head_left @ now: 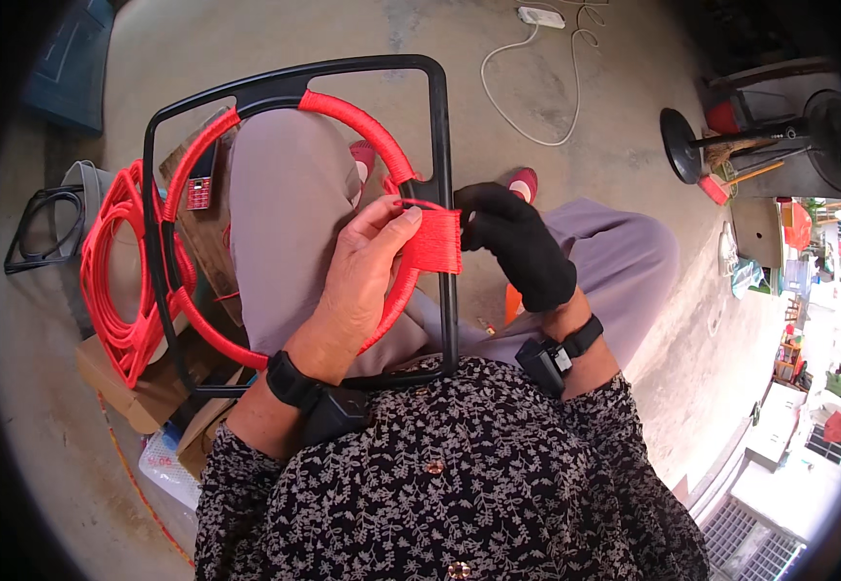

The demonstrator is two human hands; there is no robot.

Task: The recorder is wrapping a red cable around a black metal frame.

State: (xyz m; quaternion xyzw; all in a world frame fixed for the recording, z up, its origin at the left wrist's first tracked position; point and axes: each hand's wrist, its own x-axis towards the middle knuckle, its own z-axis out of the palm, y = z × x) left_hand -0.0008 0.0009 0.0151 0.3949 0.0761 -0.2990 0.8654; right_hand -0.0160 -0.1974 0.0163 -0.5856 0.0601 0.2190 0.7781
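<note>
Here, left hand (357, 276) on red cord (437, 244), right hand (525, 250) (black-gloved) alongside.

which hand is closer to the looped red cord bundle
Left. The bare left hand is to the right of the looped red cord bundle; the black-gloved right hand is farther right.

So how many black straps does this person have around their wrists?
2: the left wrist strap, below the bare left hand, and the right wrist strap, below the gloved right hand. Sleeves could hide more.
</note>
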